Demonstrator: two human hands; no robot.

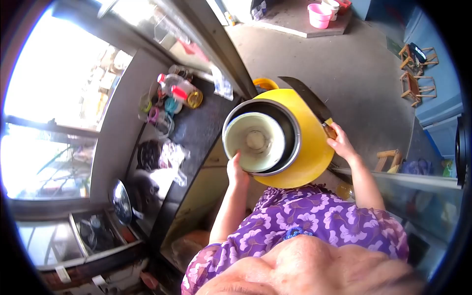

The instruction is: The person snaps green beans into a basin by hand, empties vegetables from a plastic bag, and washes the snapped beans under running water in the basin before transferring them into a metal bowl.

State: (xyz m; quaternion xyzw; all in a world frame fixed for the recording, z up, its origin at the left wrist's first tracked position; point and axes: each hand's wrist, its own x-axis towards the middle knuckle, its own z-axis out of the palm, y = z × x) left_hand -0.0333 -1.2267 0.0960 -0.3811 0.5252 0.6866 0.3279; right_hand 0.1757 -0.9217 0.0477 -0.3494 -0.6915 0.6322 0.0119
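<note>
My left hand (237, 172) grips the near rim of a pale green bowl (275, 140), thumb over its edge. The bowl sits inside a dark-interior metal basin (291, 115). Both are over a round yellow board (314, 147), whose right part shows beside the basin. On the right, my right hand (340, 141) is closed around the wooden handle of a large knife (307, 97), its wide dark blade pointing up and left beyond the board. My left fingers under the basin are hidden.
A dark counter (199, 123) at left bears an oil bottle (192, 98), cups, plastic bags and a pot lid (122, 201). Small wooden stools (417, 88) stand at the right wall. A pink bucket (319, 17) is at the top. A glass-topped surface (418, 189) lies at right.
</note>
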